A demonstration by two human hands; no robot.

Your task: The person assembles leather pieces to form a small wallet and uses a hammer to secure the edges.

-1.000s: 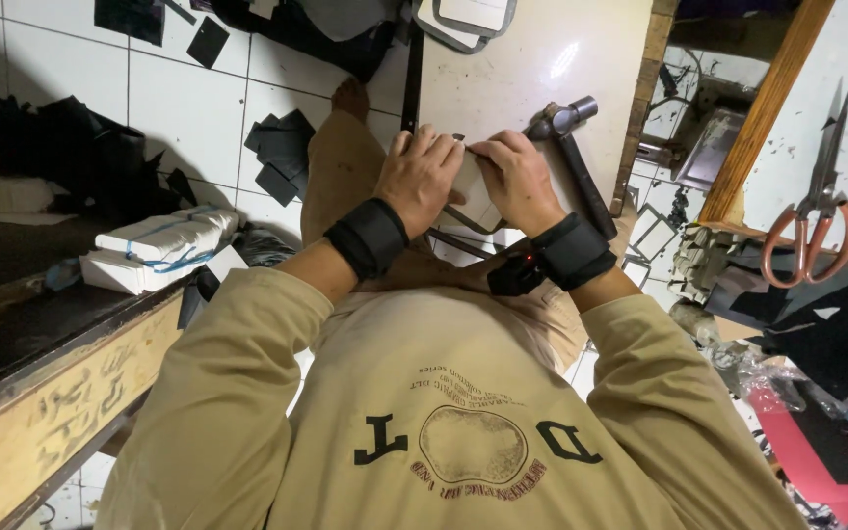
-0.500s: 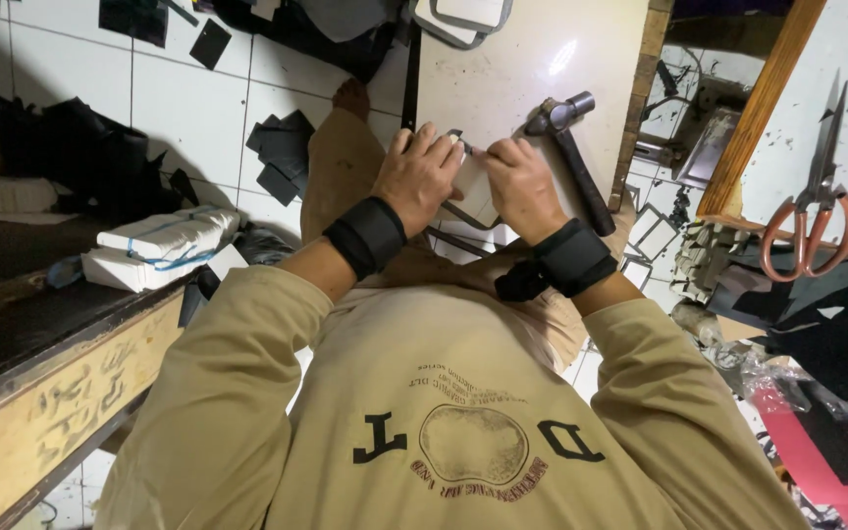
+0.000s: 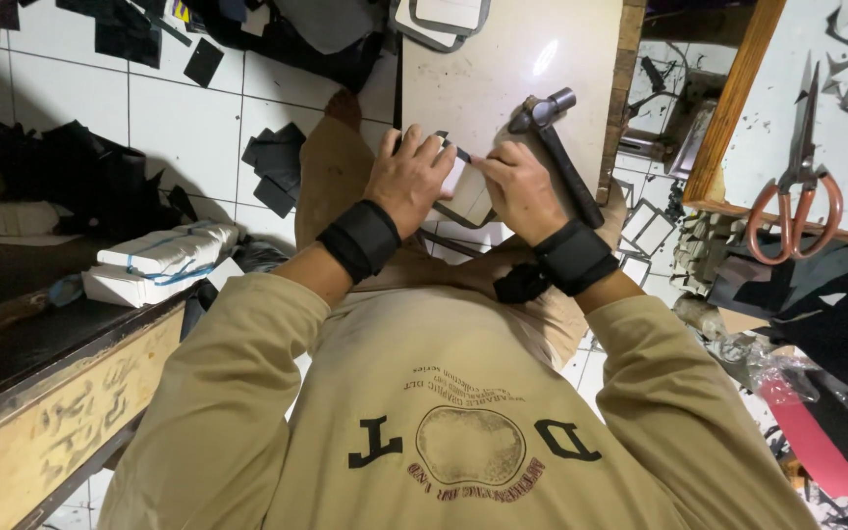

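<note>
I look down my beige shirt at both hands, each with a black wrist strap. My left hand (image 3: 412, 177) presses and grips the left side of a small white rectangular piece (image 3: 465, 196) with dark edging. It rests on a white board (image 3: 503, 59) over my lap. My right hand (image 3: 517, 186) pinches the piece's upper right edge, where a thin dark strip (image 3: 455, 151) sticks out. A hammer (image 3: 554, 137) with a dark handle lies against the back of my right hand; whether that hand holds it I cannot tell.
Orange-handled scissors (image 3: 795, 201) lie on a white table at the right. A stack of white pieces tied with blue band (image 3: 154, 263) sits on a dark bench at the left. Black scraps (image 3: 272, 172) litter the white tiled floor.
Both hands have shifted a little up the board and closer together, covering more of the white piece. The hammer stays beside my right hand.
</note>
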